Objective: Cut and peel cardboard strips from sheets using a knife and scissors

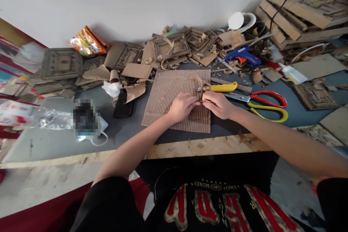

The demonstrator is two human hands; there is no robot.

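Note:
A ridged sheet of corrugated cardboard [168,90] lies on the grey tabletop. Over its right half, my left hand [182,107] and my right hand [219,104] meet, fingertips pinched on a thin corrugated cardboard strip [198,79]. The strip's free part curves up beyond the fingers. Just past my right hand lies a yellow-handled cutter [224,87], with a small cardboard ring by its blade end. Scissors [268,105] with one red and one yellow handle rest to the right, their blades pointing toward my right hand.
A blue glue gun [243,56], a white bottle [295,73] and cardboard scraps lie beyond the scissors. Ridged cardboard frames [171,46] are piled along the wall. A black phone [123,105] lies left of the sheet. Stacked cardboard pieces [301,14] stand at back right.

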